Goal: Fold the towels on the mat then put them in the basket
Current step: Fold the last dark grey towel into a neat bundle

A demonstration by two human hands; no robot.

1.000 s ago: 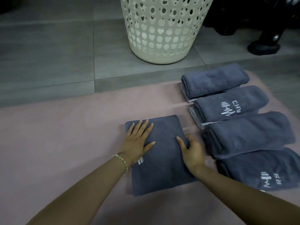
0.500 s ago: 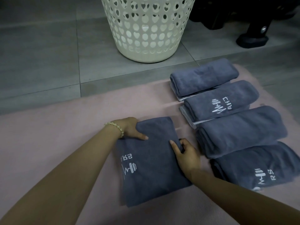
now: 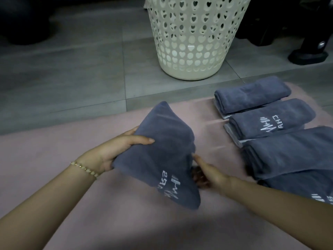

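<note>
left hand thumb on top, fingers curled under, gripping folded towel at its left edge | folded towel tilted, lifted above pink mat | basket upright on floor beyond mat | right hand holding towel's right edge from below, fingers blurred | towel row on mat's right side

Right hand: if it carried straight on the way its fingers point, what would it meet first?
The right hand points up-left in view at the lifted towel that the left hand grips; blur hides whether it already touches.
</note>
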